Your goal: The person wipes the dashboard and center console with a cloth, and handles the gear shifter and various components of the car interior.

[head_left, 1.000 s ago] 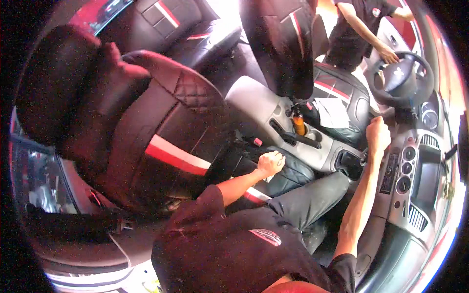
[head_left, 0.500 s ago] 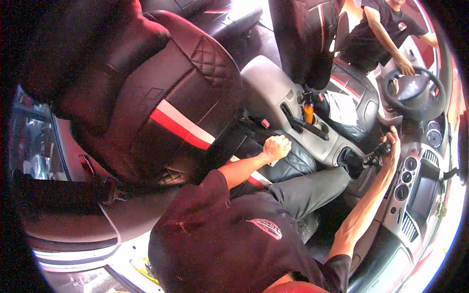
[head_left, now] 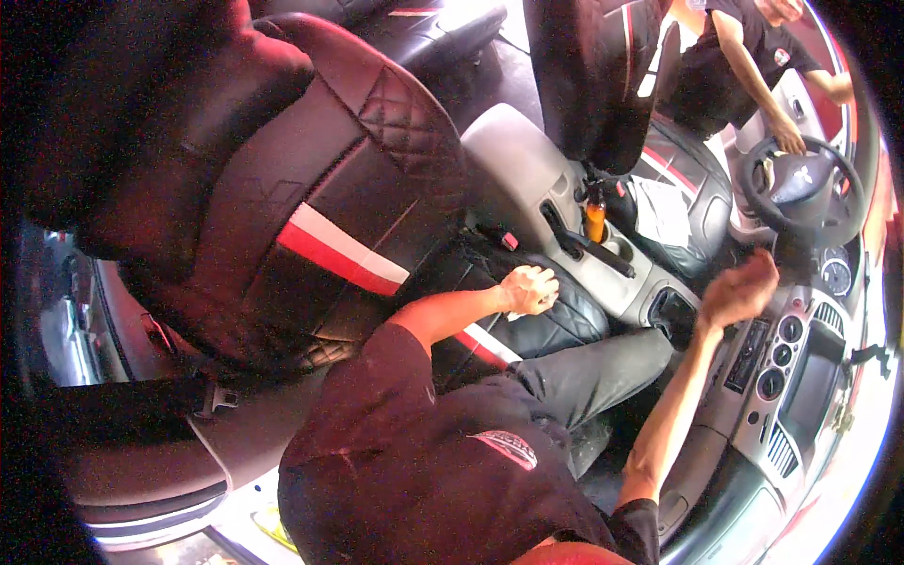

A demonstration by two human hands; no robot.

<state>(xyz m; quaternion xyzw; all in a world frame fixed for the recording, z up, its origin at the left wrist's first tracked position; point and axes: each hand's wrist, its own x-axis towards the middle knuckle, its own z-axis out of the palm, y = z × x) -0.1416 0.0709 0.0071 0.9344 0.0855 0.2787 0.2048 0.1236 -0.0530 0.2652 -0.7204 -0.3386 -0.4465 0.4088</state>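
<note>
My left hand [head_left: 529, 289] is closed in a fist above the black front seat cushion [head_left: 574, 315]. A scrap of something pale shows under its fingers, too small to name. Out to the right, my right hand [head_left: 742, 290] is smeared by motion between the gear lever boot [head_left: 673, 311] and the dashboard [head_left: 753, 391]. Whether it holds anything does not show. The lever's knob is out of sight, with the hand and wrist over that area.
A grey centre console [head_left: 513, 155] with a handbrake [head_left: 603, 254] and an orange bottle [head_left: 595, 221] divides the seats. White paper [head_left: 662, 212] lies on the far seat. Beyond it, another person's hand [head_left: 789, 139] is at the steering wheel [head_left: 800, 184]. The black seat back [head_left: 348, 188] stands at left.
My right hand has turned from fingers extended at a black knob to a blurred shape over that spot. My left hand has barely shifted. The view has moved slightly.
</note>
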